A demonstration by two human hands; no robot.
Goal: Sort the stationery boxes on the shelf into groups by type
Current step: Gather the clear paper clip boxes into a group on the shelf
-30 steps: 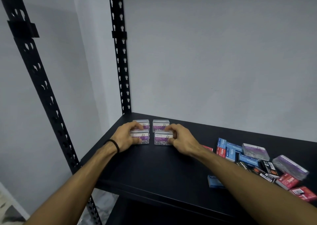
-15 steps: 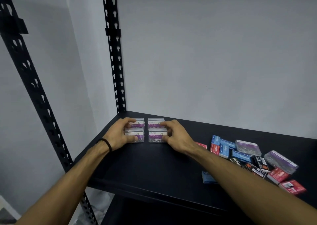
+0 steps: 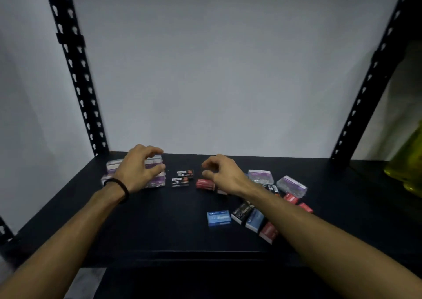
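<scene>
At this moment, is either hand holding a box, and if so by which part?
The left hand rests over the purple paper clip boxes, fingers curled on the top edge; a real grip cannot be told. The right hand is empty, open above the red box.

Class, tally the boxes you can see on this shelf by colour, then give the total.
Clear purple-labelled boxes: 6
Black boxes: 4
Red boxes: 4
Blue boxes: 2
Total: 16 visible; the right forearm may hide more.
</scene>
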